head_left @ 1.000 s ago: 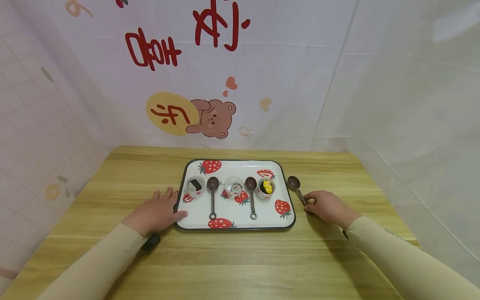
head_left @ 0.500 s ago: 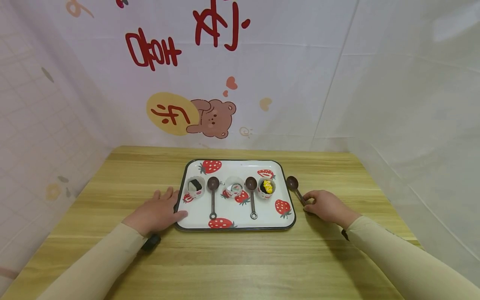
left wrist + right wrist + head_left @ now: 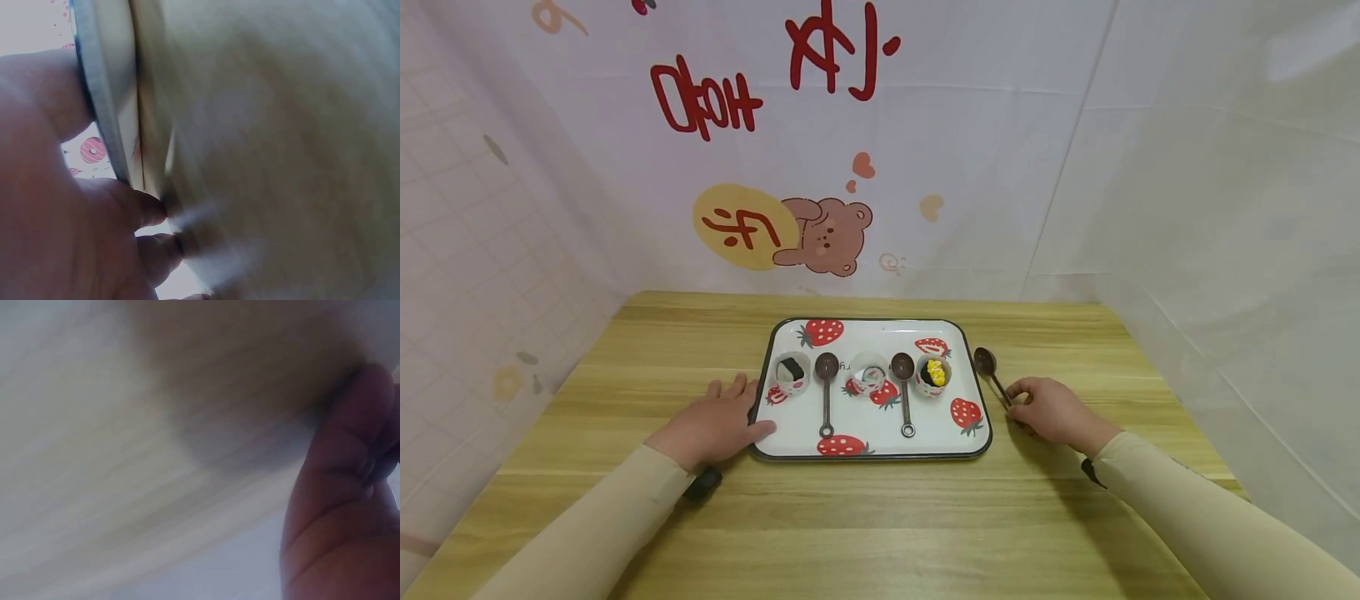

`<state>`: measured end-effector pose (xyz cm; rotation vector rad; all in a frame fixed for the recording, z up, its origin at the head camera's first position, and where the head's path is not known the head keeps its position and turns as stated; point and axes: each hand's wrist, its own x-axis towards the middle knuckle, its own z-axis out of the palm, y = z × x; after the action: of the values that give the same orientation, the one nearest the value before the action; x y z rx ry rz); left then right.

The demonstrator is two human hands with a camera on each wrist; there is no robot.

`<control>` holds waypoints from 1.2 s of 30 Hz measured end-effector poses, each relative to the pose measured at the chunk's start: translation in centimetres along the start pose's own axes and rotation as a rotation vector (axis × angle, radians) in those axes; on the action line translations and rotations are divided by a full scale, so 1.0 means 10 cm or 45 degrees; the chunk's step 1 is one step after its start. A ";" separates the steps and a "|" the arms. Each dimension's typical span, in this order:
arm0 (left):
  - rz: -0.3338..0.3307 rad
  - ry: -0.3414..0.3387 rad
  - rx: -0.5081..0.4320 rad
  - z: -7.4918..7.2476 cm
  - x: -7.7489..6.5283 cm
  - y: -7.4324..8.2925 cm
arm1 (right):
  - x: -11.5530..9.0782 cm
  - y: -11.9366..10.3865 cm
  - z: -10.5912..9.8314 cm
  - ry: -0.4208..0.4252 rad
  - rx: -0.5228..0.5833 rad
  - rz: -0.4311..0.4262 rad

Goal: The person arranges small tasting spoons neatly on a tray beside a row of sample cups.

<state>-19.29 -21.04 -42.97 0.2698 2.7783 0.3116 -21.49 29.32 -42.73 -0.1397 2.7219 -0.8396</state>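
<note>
My right hand (image 3: 1051, 412) pinches the handle of a brown measuring spoon (image 3: 986, 362) just right of the tray. Its bowl points away from me and looks tipped toward the side. In the right wrist view, the curled fingers hide most of the handle. My left hand (image 3: 715, 423) rests at the left edge of the white strawberry-print tray (image 3: 880, 446), thumb over the rim and the other fingers stretched out beside it. Two matching measuring spoons, one on the left (image 3: 827, 367) and one on the right (image 3: 902, 367), lie on the tray with handles toward me.
Three small paper cups stand on the tray: one with a black-and-white rice ball (image 3: 791, 372), one with a sushi roll piece (image 3: 870, 377), one with a yellow-topped black piece (image 3: 934, 373). The wooden table (image 3: 880, 517) meets printed cloth walls (image 3: 985, 125).
The spoon in my right hand has shifted slightly left toward the tray, and its bowl has tilted. My right hand has risen a little. The left hand and tray stay put.
</note>
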 end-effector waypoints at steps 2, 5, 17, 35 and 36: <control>-0.002 0.000 0.000 -0.01 0.00 0.00 | 0.01 0.01 0.00 0.022 -0.001 -0.004; -0.004 -0.001 -0.002 0.00 0.00 0.00 | 0.02 0.02 0.00 0.054 -0.013 -0.021; -0.002 -0.008 0.006 -0.01 -0.01 0.00 | 0.00 -0.09 0.01 0.082 0.092 -0.044; -0.008 -0.004 0.008 0.00 0.01 -0.01 | -0.02 -0.23 0.06 0.088 0.222 -0.060; -0.008 -0.004 0.009 0.00 0.01 -0.01 | -0.02 -0.23 0.07 0.086 0.237 -0.057</control>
<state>-19.36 -21.10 -43.03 0.2629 2.7768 0.2992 -21.05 27.07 -41.88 -0.1349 2.6935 -1.1242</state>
